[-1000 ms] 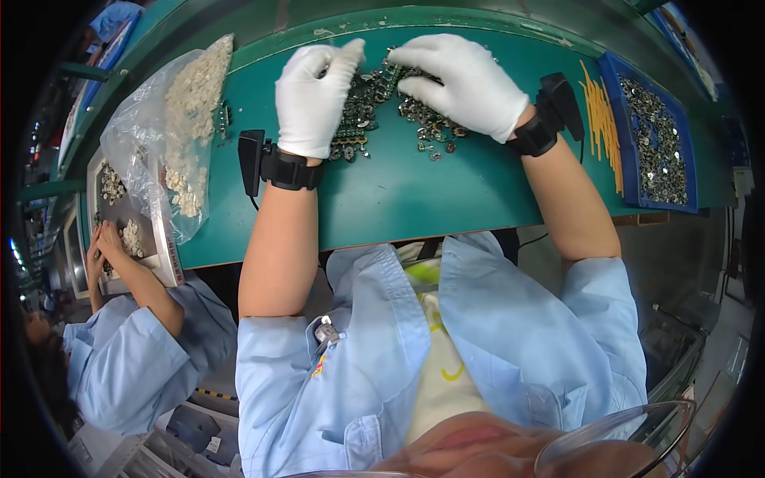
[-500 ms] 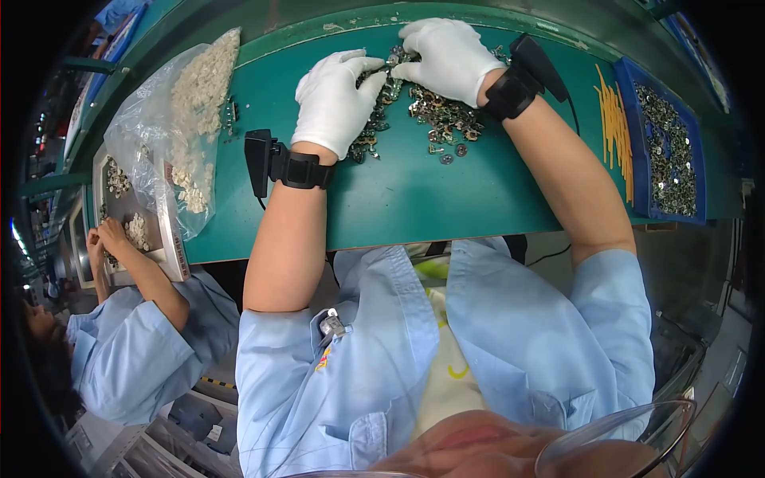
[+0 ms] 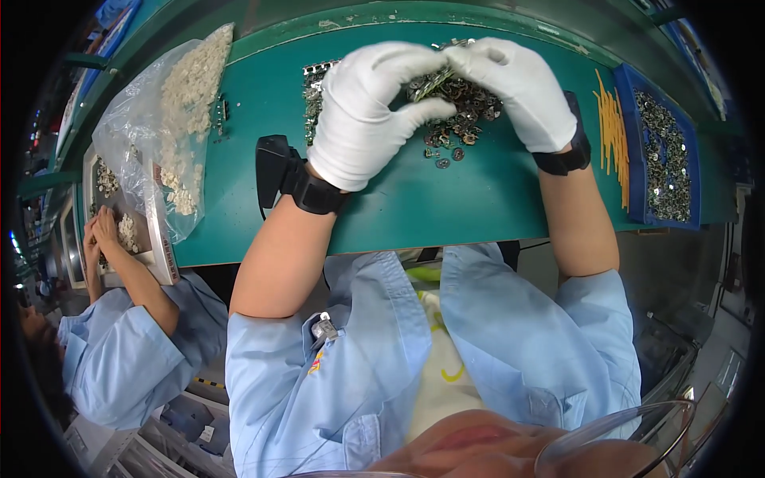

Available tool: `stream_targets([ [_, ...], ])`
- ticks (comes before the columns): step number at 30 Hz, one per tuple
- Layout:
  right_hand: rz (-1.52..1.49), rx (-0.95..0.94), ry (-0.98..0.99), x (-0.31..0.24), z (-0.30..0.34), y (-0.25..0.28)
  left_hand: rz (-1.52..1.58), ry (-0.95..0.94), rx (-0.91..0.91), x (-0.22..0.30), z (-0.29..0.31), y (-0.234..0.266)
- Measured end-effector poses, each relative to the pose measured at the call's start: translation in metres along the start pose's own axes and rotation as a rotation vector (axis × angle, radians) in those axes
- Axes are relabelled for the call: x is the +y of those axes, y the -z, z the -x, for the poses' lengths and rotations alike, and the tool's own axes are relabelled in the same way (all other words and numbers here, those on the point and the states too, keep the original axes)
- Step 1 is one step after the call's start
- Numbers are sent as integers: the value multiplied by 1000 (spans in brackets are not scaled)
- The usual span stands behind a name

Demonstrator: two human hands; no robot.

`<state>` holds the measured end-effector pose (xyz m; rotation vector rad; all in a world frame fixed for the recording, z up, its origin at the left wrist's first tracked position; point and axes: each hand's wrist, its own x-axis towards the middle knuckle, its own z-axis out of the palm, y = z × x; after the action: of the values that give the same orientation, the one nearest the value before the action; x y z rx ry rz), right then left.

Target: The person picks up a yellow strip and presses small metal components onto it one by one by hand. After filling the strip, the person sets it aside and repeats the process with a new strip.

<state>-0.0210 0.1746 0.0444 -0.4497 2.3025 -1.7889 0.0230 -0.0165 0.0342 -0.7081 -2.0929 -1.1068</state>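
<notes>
Between the fingers and thumb of my left hand [image 3: 358, 115], in a white glove, is a bunch of thin, shiny metal pieces [image 3: 433, 84], partly covered by the hand. My gloved right hand [image 3: 522, 92] meets it from the right, fingers curled and tips pressed together at the bunch's far end. What those fingertips pinch is hidden. Beneath both hands lies a pile of small dark and silvery metal parts [image 3: 472, 111]. A few round ones [image 3: 442, 162] have strayed toward me. More small parts [image 3: 311, 99] stand in a dense group beside my left hand.
A clear plastic bag of whitish pieces [image 3: 191, 95] lies at the left of the green table [image 3: 382, 211]. Yellow strips [image 3: 612, 135] and a blue tray of metal parts [image 3: 697, 171] are at the right. A co-worker's hands [image 3: 100, 229] work over a tray at far left.
My hands have risen off the pile and come together over it; the left moved right, the right moved right and slightly nearer. The bunch of metal pieces now shows in my left hand.
</notes>
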Motion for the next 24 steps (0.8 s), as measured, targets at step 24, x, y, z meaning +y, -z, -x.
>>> stream_targets([
  [24, 362, 154, 605, -4, 18, -23, 454, 752, -105, 11, 17, 1],
])
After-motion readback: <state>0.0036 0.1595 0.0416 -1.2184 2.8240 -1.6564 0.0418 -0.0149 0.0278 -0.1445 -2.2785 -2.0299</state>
